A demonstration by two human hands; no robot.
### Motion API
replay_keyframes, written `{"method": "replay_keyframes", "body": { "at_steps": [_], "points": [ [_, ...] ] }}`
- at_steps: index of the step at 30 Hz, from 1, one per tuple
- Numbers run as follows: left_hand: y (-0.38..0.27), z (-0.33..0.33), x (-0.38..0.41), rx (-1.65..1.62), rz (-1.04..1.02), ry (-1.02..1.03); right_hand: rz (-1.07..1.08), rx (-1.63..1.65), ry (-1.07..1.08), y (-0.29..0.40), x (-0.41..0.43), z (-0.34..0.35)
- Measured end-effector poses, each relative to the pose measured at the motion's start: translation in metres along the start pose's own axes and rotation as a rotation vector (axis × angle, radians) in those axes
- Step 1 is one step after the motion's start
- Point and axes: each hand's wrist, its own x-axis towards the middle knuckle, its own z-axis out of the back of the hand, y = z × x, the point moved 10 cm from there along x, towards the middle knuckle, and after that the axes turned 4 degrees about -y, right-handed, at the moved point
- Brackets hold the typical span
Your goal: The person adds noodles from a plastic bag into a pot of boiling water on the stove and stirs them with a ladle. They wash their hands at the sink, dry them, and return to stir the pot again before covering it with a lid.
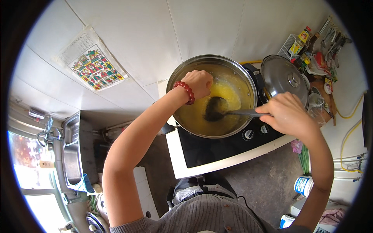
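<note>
A large metal pot [186, 125] with yellowish liquid in it stands on the black-topped gas stove [204, 154]. My right hand [287, 115] grips the handle of a dark ladle or spatula [242, 112], whose head dips into the liquid near the pot's middle. Over the pot's left part is my left hand [198, 83], its fingers curled and pointing down; whether it holds something is hidden. A red bead bracelet [186, 89] circles that wrist. A glass lid [281, 75] with a metal rim leans to the right of the pot.
Bottles [300, 40], a white wire rack [288, 45] and hanging utensils [335, 43] crowd the far right corner. The pot's black side handle [167, 128] juts out at left. A steel sink [71, 157] lies farther left. White buckets [303, 186] stand on the floor at right.
</note>
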Motion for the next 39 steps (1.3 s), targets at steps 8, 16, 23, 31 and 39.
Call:
{"method": "replay_keyframes", "body": {
  "at_steps": [8,16,23,31,39],
  "points": [
    [-0.029,-0.015,-0.019,0.166,-0.100,0.064,-0.099,-0.021,0.060,-0.015,0.002,-0.008],
    [-0.021,-0.003,-0.013,-0.011,-0.077,0.009,-0.062,0.058,-0.018,-0.001,0.012,-0.013],
    [-0.038,0.025,-0.024,0.010,-0.108,-0.147,-0.025,0.097,0.110,-0.004,-0.007,-0.005],
    [-0.036,0.039,-0.045,0.106,-0.177,-0.335,-0.252,0.502,0.169,-0.028,0.001,-0.039],
    [-0.027,0.044,-0.047,0.053,-0.108,-0.301,-0.464,1.209,0.265,-0.048,-0.021,-0.073]
  ]
}}
